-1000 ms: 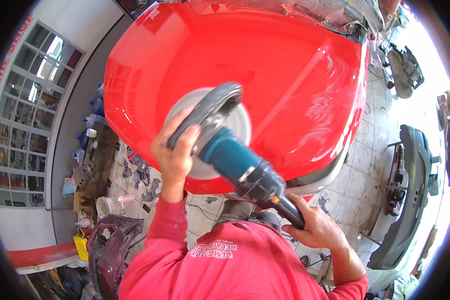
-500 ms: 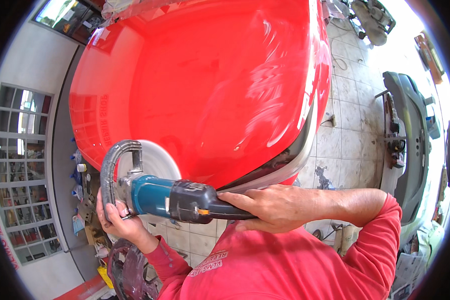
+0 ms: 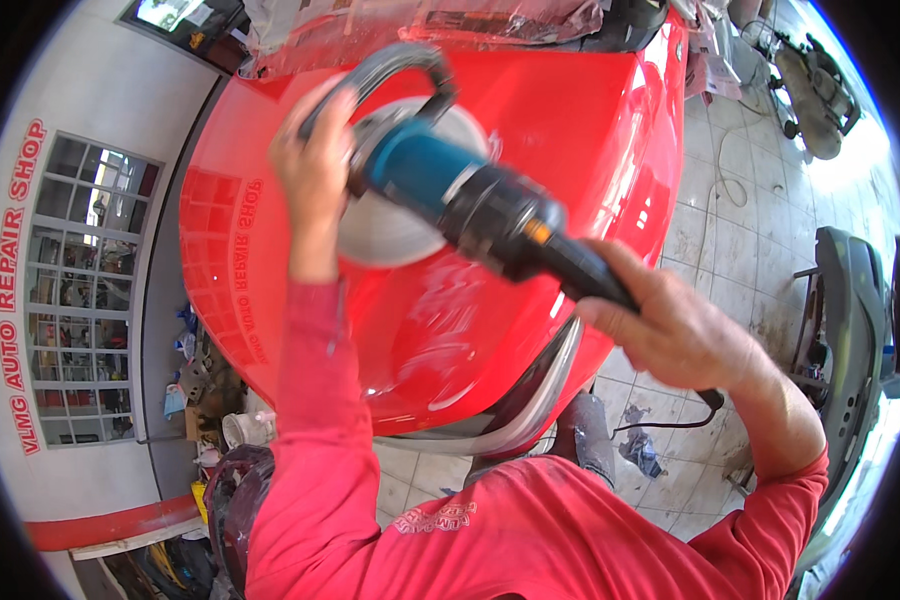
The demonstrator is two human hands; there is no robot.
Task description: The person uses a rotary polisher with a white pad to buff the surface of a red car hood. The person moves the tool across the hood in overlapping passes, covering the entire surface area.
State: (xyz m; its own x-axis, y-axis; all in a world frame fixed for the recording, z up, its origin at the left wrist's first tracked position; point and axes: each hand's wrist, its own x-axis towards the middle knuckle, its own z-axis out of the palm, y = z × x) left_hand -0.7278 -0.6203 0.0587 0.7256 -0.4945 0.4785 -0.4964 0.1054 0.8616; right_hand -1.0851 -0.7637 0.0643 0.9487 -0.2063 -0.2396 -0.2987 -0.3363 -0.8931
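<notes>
A teal-and-black rotary polisher (image 3: 428, 178) is held over the glossy red car hood (image 3: 580, 125). Its round white pad (image 3: 390, 238), blurred by motion, lies against the paint. My left hand (image 3: 315, 170) is closed on the base of the black loop handle (image 3: 400, 62) by the polisher's head. Around the rear grip (image 3: 595, 275) my right hand (image 3: 680, 325) is wrapped, and a black cord (image 3: 685, 425) trails below it. Pale streaks (image 3: 445, 325) mark the hood between the pad and the front edge.
Near the hood's front corner is a headlight (image 3: 535, 395). Masking sheets (image 3: 420, 25) cover the car's far end. A detached bumper (image 3: 850, 310) stands at the right, and an air compressor (image 3: 815, 95) sits beyond it. At the left is a gridded window (image 3: 90, 290); a white bucket (image 3: 250, 428) stands low beside the car.
Both hands have carried the polisher away from the hood's near left edge, up and rightward across the hood. My left arm is now stretched out, and the polisher slants more. The view has shifted too.
</notes>
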